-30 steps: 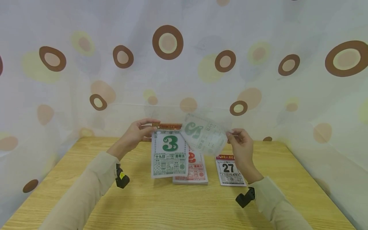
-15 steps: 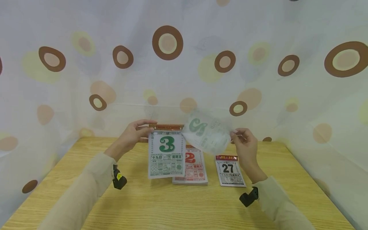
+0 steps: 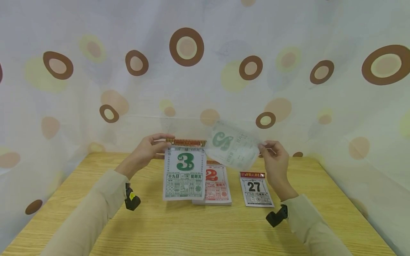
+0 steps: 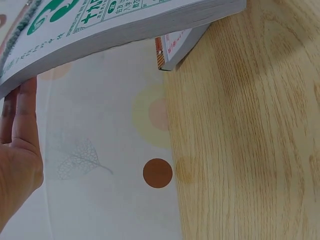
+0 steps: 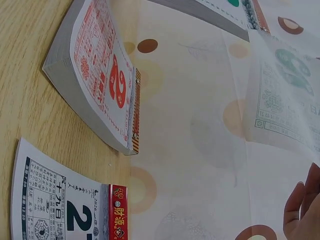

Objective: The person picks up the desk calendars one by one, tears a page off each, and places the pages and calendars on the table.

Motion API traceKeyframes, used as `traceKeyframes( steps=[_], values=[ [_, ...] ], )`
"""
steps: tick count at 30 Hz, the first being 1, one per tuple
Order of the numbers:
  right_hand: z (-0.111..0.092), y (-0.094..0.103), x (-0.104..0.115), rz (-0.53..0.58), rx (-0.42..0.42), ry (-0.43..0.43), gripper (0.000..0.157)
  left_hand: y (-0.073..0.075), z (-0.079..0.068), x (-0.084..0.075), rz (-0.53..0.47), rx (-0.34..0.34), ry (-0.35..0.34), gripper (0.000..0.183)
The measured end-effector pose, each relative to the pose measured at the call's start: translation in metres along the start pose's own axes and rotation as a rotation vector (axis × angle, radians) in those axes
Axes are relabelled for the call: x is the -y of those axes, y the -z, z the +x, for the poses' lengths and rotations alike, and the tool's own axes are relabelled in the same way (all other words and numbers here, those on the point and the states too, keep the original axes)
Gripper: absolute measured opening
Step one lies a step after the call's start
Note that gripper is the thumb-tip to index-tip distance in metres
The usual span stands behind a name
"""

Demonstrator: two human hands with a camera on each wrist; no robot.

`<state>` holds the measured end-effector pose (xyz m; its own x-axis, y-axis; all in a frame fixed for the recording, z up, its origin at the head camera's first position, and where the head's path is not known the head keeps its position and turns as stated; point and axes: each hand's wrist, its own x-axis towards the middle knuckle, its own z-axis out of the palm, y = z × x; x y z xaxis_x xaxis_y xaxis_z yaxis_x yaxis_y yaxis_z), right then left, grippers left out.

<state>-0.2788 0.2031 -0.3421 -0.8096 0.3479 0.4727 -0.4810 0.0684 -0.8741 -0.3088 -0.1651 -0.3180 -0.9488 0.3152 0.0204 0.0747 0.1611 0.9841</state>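
Note:
My left hand point(image 3: 145, 151) holds a thick tear-off calendar point(image 3: 184, 174) by the upper left of its red-and-gold header, lifted above the table. A green 3 is printed on its top page. With thumb and fingers, my right hand point(image 3: 273, 156) pinches the edge of a thin calendar page point(image 3: 235, 145), whose green figure shows through reversed. That sheet spreads at a slant beside the header's right end; whether it touches the pad there I cannot tell. In the left wrist view the left fingers point(image 4: 25, 115) reach behind the calendar pad point(image 4: 130, 35).
Partly behind the lifted calendar, a second calendar with a red 2 point(image 3: 217, 185) lies on the wooden table point(image 3: 205, 227). A smaller calendar reading 27 point(image 3: 257, 192) lies to its right, near the right forearm. A patterned sheet point(image 3: 205, 89) hangs behind.
The left hand and its calendar have shifted slightly left. My right hand has drawn the thin page a little to the right.

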Motion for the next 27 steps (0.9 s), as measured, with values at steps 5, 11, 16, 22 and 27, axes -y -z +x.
traceKeyframes(
  steps=[5, 11, 16, 22, 27],
  values=[
    [0.0021, 0.0001, -0.0004, -0.021, -0.002, 0.003, 0.02, 0.0006, -0.0017, 0.0002, 0.025, 0.023, 0.003, 0.039],
    [0.0041, -0.0001, -0.0007, -0.015, -0.027, 0.003, 0.004, 0.0005, -0.0022, 0.0006, 0.044, 0.038, 0.004, 0.04],
    [0.0076, 0.0022, -0.0027, 0.001, -0.058, 0.004, 0.013, 0.0018, -0.0034, 0.0002, 0.048, 0.03, -0.005, 0.038],
    [0.0096, 0.0046, -0.0041, 0.016, -0.062, -0.005, 0.01, 0.0029, -0.0043, -0.0005, 0.043, 0.031, -0.008, 0.036],
    [0.0095, 0.0043, -0.0036, 0.004, -0.067, -0.009, 0.007, 0.0031, -0.0035, 0.0007, 0.027, 0.036, -0.001, 0.037]
  ],
)
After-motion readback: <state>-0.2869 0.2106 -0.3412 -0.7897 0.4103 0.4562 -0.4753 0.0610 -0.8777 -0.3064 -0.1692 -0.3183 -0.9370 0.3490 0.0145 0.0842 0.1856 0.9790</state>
